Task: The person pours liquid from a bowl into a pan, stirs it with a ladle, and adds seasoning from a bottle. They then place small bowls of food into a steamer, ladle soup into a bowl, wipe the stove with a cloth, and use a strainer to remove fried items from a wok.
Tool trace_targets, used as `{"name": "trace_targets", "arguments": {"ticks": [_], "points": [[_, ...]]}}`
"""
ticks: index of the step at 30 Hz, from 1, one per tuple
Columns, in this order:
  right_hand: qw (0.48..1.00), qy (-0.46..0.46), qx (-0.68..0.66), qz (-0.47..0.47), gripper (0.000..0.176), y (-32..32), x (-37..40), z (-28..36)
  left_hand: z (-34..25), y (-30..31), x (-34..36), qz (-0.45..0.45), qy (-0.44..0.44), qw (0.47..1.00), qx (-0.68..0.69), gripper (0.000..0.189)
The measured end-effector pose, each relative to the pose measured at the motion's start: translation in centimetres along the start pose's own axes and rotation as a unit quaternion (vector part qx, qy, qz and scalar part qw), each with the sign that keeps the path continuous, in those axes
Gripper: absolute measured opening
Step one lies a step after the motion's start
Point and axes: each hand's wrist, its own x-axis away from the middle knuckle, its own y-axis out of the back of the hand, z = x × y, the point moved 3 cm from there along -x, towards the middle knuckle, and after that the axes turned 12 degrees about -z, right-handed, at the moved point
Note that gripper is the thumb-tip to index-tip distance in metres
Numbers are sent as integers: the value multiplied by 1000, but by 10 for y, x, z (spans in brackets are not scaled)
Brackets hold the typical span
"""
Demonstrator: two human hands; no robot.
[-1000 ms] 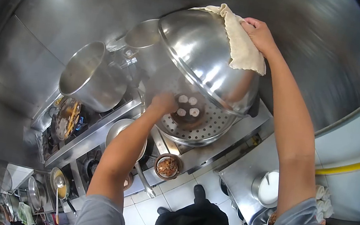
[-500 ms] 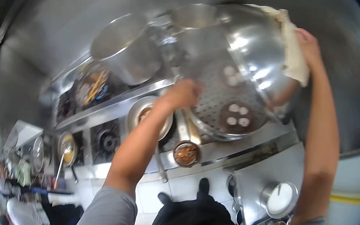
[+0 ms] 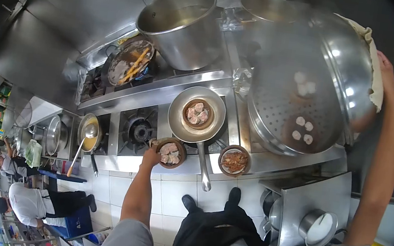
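My left hand [image 3: 152, 155] is closed on the left rim of a small brown steamer basket [image 3: 181, 163] with several pinkish dumplings [image 3: 169, 153] in it, at the stove's front edge. High on the right, my right hand [image 3: 387, 70] grips a pale cloth [image 3: 375, 80] against a big domed metal lid [image 3: 350, 56]. The lid stands tilted up beside a perforated steamer tray [image 3: 280, 104]. White dumplings [image 3: 304, 130] sit on the tray in two dark groups, partly veiled by steam.
A frying pan [image 3: 185, 131] holds another dumpling basket [image 3: 207, 126]. Right of its handle sits a basket of brown food [image 3: 234, 161]. Behind are a tall pot [image 3: 180, 45] and a wok with long fried pieces [image 3: 132, 63]. Other people [image 3: 32, 203] stand at the lower left.
My left hand has moved from beside the steamer tray leftward to the dumpling basket at the stove's front. My right hand keeps the lid raised with the cloth. The view has shifted.
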Motion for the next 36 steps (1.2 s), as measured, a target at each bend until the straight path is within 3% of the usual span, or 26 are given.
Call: {"name": "trace_targets", "arguments": {"ticks": [4,5,6,8,10,12,15,19,21,23,25,27,29,32,36], "points": [[986,40,159,-39,40,-9,18,35,8,10,-19,18,-73,990,-121,25],[993,20,114,-37,40,-9,18,31,-20,46,-15,55,-139,980,-134,29],[986,57,143,-62,40,-13,27,44,-54,89,-10,63,-137,978,-142,30],[976,77,192,-60,34,-20,39,67,-102,148,-18,94,-233,960,-125,28],[991,16,124,-44,38,-18,32,59,-188,206,-25,88,-347,932,-56,26],[994,0,91,-62,37,-18,36,57,-281,259,-25,65,-365,928,-32,24],[996,-21,43,-75,36,-16,35,50,-413,288,-38,-49,-511,856,61,24],[996,-47,24,-68,32,-13,40,59,-544,240,-66,-81,-632,771,-3,37],[995,-65,27,-70,32,-10,43,62,-581,182,-81,-8,-628,773,-86,42],[995,-65,23,-72,32,-7,43,58,-598,145,-68,18,-662,723,-199,43],[995,-70,23,-69,34,-4,44,60,-584,78,-91,42,-674,712,-192,42],[995,-54,31,-78,31,-2,47,65,-596,64,-96,70,-687,699,-186,42],[994,-45,50,-87,29,1,47,66,-611,72,-102,288,-453,804,-255,43],[994,-54,26,-88,29,3,46,58,-617,-41,-187,132,-481,867,10,47],[993,-60,45,-85,30,4,47,61,-655,-45,-157,135,-550,824,5,47]]}}
